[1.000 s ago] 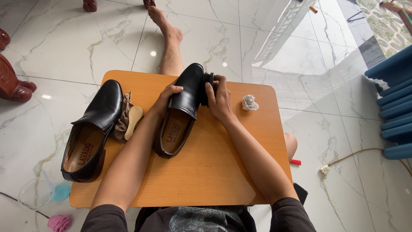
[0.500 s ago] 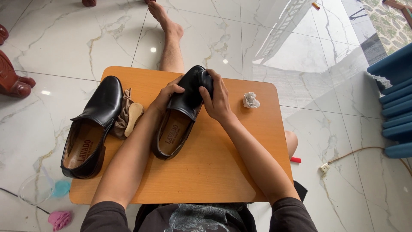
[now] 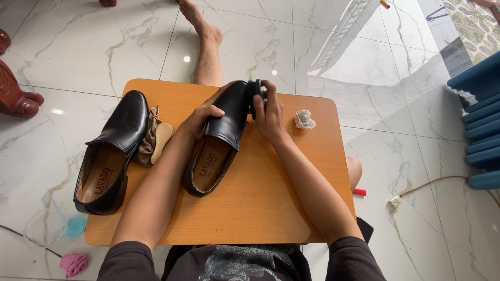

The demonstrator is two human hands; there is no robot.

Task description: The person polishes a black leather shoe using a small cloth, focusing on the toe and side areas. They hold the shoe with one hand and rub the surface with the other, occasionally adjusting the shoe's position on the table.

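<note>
A black leather shoe point(image 3: 221, 130) lies on a small orange wooden table point(image 3: 260, 203), toe pointing away from me. My left hand point(image 3: 200, 115) grips its left side near the vamp. My right hand point(image 3: 268, 112) presses a small dark round object point(image 3: 257, 89), perhaps a polish sponge, against the shoe's toe. A second black shoe point(image 3: 112, 148) rests at the table's left edge, with a brown cloth and a tan insole-like piece point(image 3: 155, 138) beside it.
A crumpled white tissue point(image 3: 304, 119) sits at the table's right. My bare leg point(image 3: 205, 47) stretches over the marble floor beyond. Blue furniture point(image 3: 479, 125) stands right, carved red-brown wood point(image 3: 15, 93) left. A cable with plug point(image 3: 396, 200), a pink cloth point(image 3: 74, 263).
My right hand with the dark object has shifted slightly along the shoe's toe. The left hand keeps its hold and the shoe stays in place.
</note>
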